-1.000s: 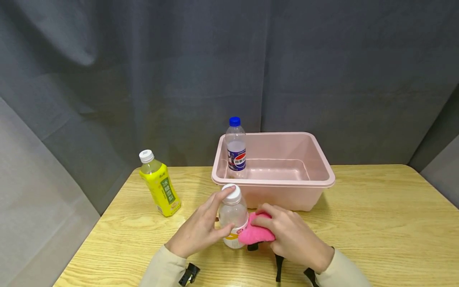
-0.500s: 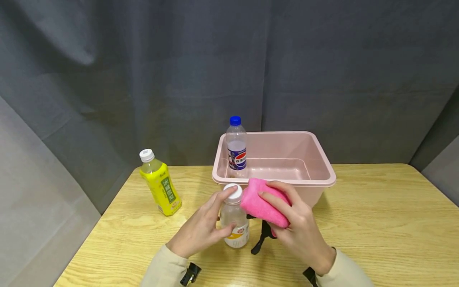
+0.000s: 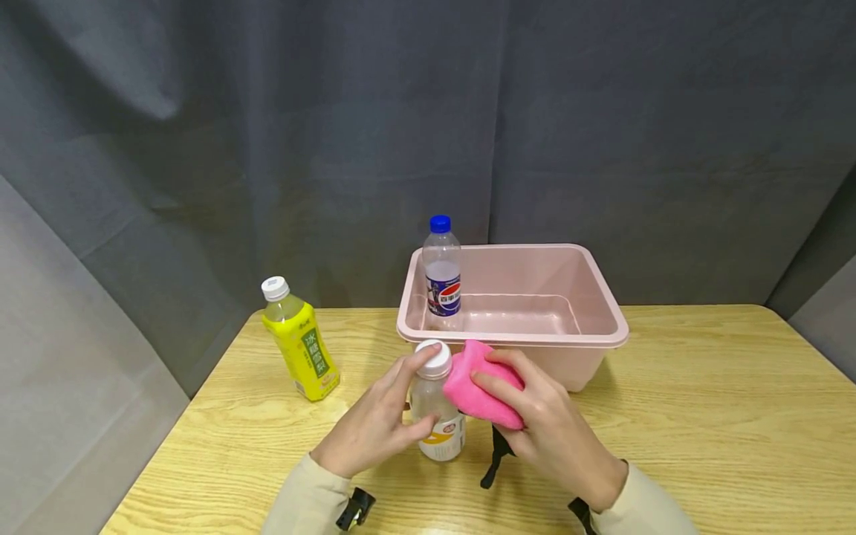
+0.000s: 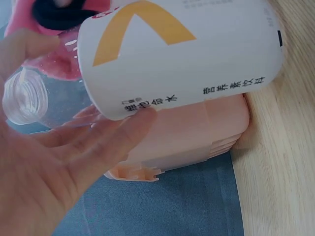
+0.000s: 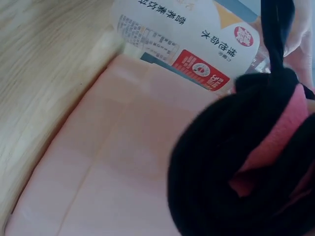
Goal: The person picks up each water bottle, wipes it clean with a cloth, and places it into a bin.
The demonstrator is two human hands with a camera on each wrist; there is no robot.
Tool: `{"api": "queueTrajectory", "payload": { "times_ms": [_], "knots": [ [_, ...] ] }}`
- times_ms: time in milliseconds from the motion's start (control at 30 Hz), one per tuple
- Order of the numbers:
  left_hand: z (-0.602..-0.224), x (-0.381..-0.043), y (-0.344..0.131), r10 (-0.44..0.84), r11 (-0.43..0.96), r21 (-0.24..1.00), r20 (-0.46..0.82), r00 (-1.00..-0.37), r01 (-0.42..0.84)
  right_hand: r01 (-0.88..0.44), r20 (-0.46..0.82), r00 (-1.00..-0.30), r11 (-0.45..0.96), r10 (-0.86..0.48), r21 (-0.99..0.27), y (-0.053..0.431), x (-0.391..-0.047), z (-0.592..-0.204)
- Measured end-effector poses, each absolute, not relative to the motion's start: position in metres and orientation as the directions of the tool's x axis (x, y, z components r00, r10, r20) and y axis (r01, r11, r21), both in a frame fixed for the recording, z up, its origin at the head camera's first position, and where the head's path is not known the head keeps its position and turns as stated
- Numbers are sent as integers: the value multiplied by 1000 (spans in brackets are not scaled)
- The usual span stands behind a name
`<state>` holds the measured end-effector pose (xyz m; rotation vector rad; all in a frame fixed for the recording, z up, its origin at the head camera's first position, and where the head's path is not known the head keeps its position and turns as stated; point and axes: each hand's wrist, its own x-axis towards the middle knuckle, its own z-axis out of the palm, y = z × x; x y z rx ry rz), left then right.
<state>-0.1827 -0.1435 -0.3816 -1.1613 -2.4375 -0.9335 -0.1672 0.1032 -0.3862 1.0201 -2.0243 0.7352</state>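
Observation:
In the head view, a clear bottle (image 3: 433, 397) with a white cap stands upright on the table. My left hand (image 3: 377, 427) holds it from the left, one finger over the cap and the thumb against the body. The white label (image 4: 182, 54) with an orange mark fills much of the left wrist view. My right hand (image 3: 551, 423) grips a bunched, fuzzy pink cloth (image 3: 483, 386) right at the bottle's right shoulder. A black strap (image 3: 496, 455) hangs below the cloth, and black fabric (image 5: 231, 162) coils beneath it in the right wrist view.
A pink plastic bin (image 3: 521, 339) stands just behind the hands. Inside its left end is a bottle with a blue cap (image 3: 441, 275). A yellow-labelled bottle (image 3: 304, 349) stands to the left on the wooden table (image 3: 709, 416). Dark curtain (image 3: 602, 134) hangs behind.
My right hand has raised the pink cloth from beside the bottle's label to its shoulder, then shifted it slightly left and down. My left hand has stayed on the bottle.

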Motion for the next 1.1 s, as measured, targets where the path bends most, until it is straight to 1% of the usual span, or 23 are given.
{"api": "queueTrajectory", "payload": {
  "times_ms": [100,233,333,433,500,567,700,900,1000,1100],
  "knots": [
    [-381,-183,-143,586,469,433,500,-638,770,-842,795,-411,519,-446,-145,105,-168,-387],
    [-381,-183,-142,587,466,441,494,-641,767,-834,737,-445,534,-508,-136,108,-169,-391],
    [-380,-183,-142,586,469,452,483,-650,759,-814,635,-513,561,-578,-147,108,-171,-401],
    [-380,-183,-142,586,469,457,479,-653,756,-801,479,-576,574,-663,-169,108,-173,-415],
    [-380,-182,-142,588,467,457,479,-652,757,-791,398,-602,586,-692,-177,108,-175,-423],
    [-380,-182,-142,589,469,456,477,-652,757,-788,349,-612,587,-710,-186,108,-176,-427],
    [-381,-182,-142,586,478,455,472,-659,751,-778,339,-625,599,-703,-192,108,-176,-429],
    [-382,-181,-144,580,490,459,463,-670,741,-785,341,-614,596,-712,-170,107,-175,-425],
    [-382,-181,-144,579,488,461,464,-670,741,-795,393,-593,588,-703,-148,108,-174,-421],
    [-382,-181,-144,581,482,460,468,-665,745,-814,491,-551,564,-675,-137,109,-173,-413]
  ]
}}
